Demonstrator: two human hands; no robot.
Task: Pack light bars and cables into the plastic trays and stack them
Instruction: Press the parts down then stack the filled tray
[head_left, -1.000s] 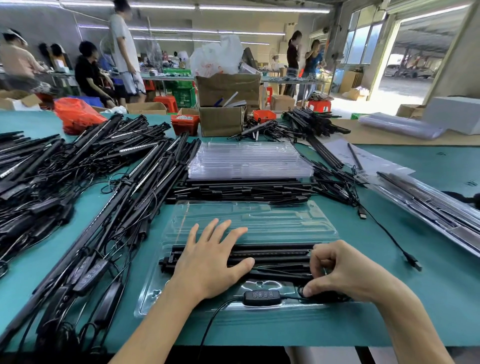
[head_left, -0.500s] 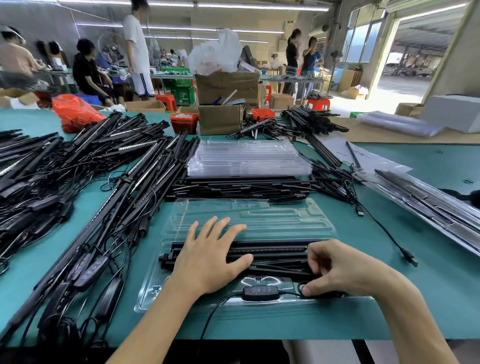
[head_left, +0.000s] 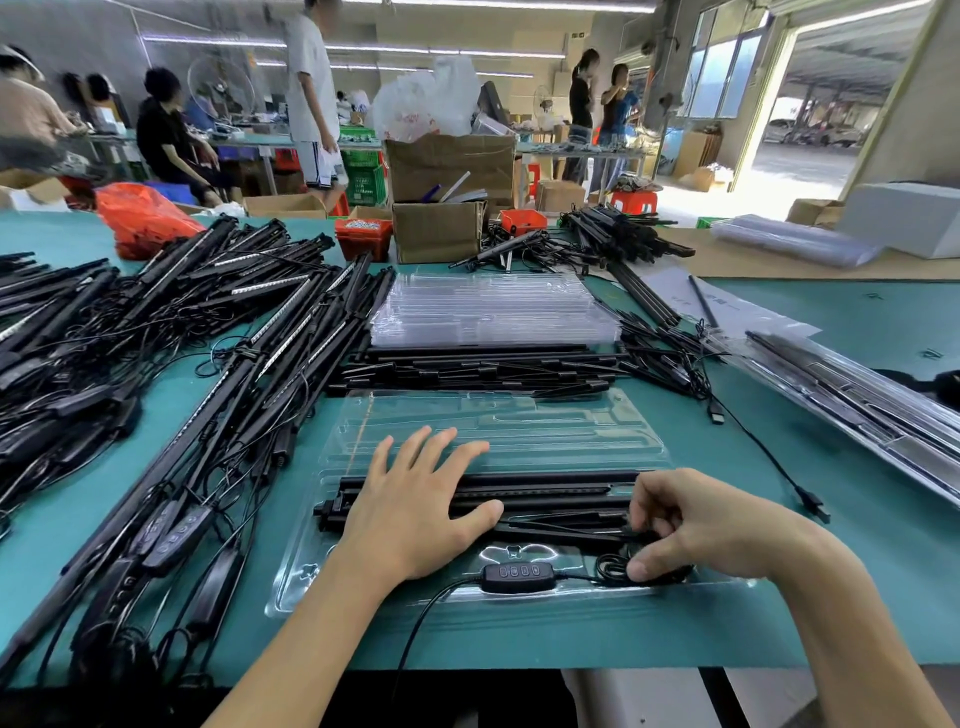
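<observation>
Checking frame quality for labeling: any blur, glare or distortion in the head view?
Head view: hands and the clear tray are sharp; the people in the background are smeared; the doorway at upper right is blown out; wide-angle bend curves the table edge; the tray stack shows soft reflections.

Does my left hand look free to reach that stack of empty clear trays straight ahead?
Probably yes. The left hand lies flat on the light bars gripping nothing, and only a low row of black bars lies before the tray stack.
</observation>
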